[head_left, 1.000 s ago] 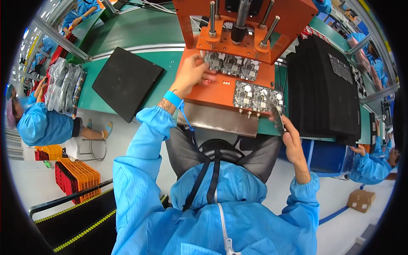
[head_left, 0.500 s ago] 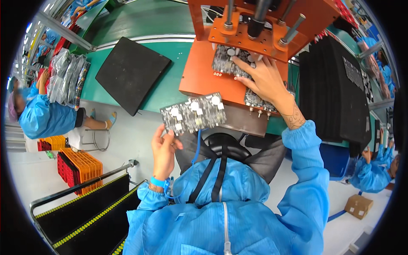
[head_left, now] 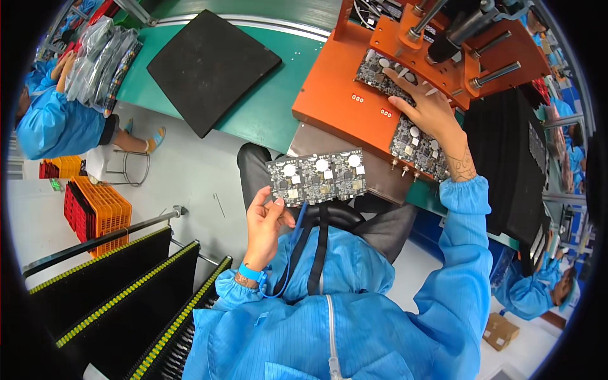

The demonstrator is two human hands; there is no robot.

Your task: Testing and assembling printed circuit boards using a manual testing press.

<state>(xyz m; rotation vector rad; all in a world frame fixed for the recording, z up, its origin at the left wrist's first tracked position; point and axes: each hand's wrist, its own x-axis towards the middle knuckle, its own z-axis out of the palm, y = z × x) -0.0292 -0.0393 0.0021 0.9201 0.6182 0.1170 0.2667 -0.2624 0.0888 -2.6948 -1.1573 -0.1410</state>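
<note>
Between thumb and fingers, my left hand (head_left: 266, 228) grips the lower left corner of a circuit board panel (head_left: 326, 182). The panel is held level above my lap, its round white parts facing up. My right hand (head_left: 434, 114) reaches under the orange press (head_left: 411, 45), fingers stretched out over a second circuit board (head_left: 372, 69) lying on the orange base (head_left: 332, 104). Its fingertips seem to touch that board, which the press plate partly covers. Another circuit board (head_left: 411, 147) lies by the base's front right edge, below my right wrist.
A black foam sheet (head_left: 212, 69) lies on the green bench (head_left: 266, 117). Black foam sheets (head_left: 503, 158) are stacked at right. Bagged boards (head_left: 104, 66) stand far left near a seated person (head_left: 63, 120). A black slotted rack (head_left: 120, 304) and orange crates (head_left: 111, 212) are at lower left.
The view has turned, so the press and bench sit further right. My left hand still holds the panel, now more level. My right hand stays over the board under the press.
</note>
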